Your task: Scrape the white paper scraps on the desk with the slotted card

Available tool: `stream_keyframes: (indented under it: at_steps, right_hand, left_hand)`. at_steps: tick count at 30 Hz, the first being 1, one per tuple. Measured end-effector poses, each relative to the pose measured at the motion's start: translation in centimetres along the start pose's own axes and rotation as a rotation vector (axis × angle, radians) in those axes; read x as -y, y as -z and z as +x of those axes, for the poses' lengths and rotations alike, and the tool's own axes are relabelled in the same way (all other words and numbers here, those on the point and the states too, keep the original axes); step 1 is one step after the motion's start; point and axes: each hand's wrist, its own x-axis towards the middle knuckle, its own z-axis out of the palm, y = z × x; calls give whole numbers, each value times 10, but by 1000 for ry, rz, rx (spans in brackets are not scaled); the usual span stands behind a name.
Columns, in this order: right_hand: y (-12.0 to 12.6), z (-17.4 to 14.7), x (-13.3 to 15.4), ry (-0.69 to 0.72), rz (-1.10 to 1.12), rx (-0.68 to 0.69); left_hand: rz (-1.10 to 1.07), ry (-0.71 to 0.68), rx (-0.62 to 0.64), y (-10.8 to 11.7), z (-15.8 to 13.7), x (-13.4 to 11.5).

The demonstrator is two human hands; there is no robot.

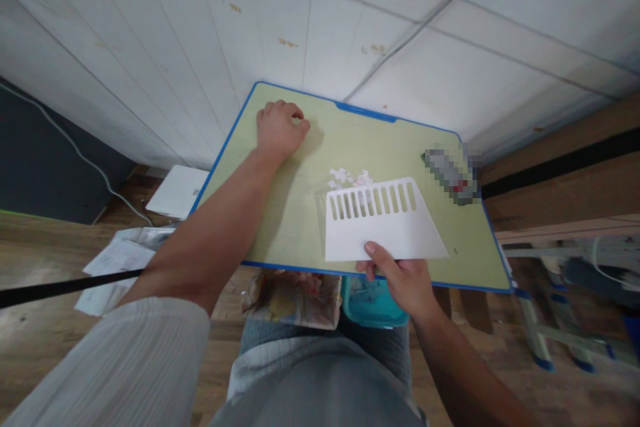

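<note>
1. Working against a white wall, seamed like planks and dotted with tan marks, we face a blue-edged table with a smooth, pale yellow-green top. Open room stretches across its far half, between our left hand and a pixelated object near the right edge.

2. Below the near side of the table, between it and our lap, sit a brown container and, just beside it, a teal tub.

3. Gripped in our right hand, a flat white sheet spans the near side right of centre. Our thumb presses on top, fingers tucked beneath its near edge. The sheet flares toward us, with rounded slots lining its far edge.

4. Well apart from the sheet, our left hand curls loosely at far left, a small gap beside its thumb; we cannot tell whether it holds anything.

5. Small, angular white scraps cluster by the slotted edge.
</note>
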Motion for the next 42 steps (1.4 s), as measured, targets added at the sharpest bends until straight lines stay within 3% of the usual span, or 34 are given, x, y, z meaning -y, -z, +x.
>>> stream_keyframes:
  at_steps: [8, 12, 22, 26, 34, 38, 42]
  right_hand:
    - [15, 28, 3, 102, 131, -258]
    - [16, 38, -2, 105, 88, -326]
    - [-1, 53, 1, 77, -66, -211]
    - [4, 50, -2, 52, -107, -193]
    - [15, 29, -6, 20, -99, -18]
    - [7, 24, 3, 40, -17, -73]
    - [-2, 39, 7, 28, 27, -160]
  left_hand:
    - [11, 9, -5, 6, -3, -5]
    - [-6, -1, -3, 6, -2, -4]
    - [-7, -7, 22, 4, -1, -2]
    - [-13, -3, 7, 3, 0, -1]
    - [-16, 44, 59, 7, -2, -7]
    - [-15, 37, 58, 8, -3, -7]
    - [-26, 16, 43, 5, -1, -3]
